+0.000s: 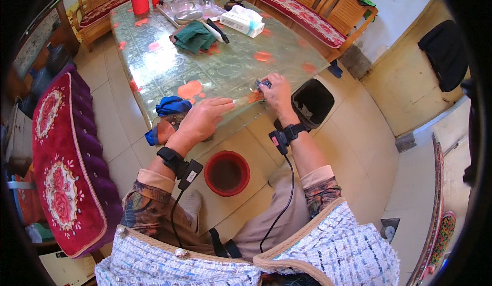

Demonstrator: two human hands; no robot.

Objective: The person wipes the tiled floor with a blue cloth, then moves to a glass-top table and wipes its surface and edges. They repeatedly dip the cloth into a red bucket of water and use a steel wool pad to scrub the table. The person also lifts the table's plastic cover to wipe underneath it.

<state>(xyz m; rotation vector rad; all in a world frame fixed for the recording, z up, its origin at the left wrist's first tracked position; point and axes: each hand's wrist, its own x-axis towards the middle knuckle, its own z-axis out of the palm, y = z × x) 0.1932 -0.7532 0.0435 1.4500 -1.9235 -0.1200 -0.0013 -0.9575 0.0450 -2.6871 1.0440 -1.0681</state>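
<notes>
My right hand (278,94) grips a small grey scrubber, seemingly steel wool (263,83), against the near edge of the table (230,71). The tabletop has a glossy, transparent cover over a pattern with orange-red flower shapes. My left hand (203,117) lies palm down at the same edge, fingers stretched out, and holds nothing visible. Beside its wrist, a blue cloth (173,106) is bunched at the table's near left corner. A second blue piece (151,137) hangs lower there. Black straps with small cabled devices circle both wrists.
On the floor between my feet stands a red basin (227,173) of dark liquid. A black bin (313,103) is right of the table. Farther back are a dark green cloth (195,36), a tissue box (242,21), a tea tray (165,14) and red canisters (139,2). A purple-sided padded seat (69,163) stands left.
</notes>
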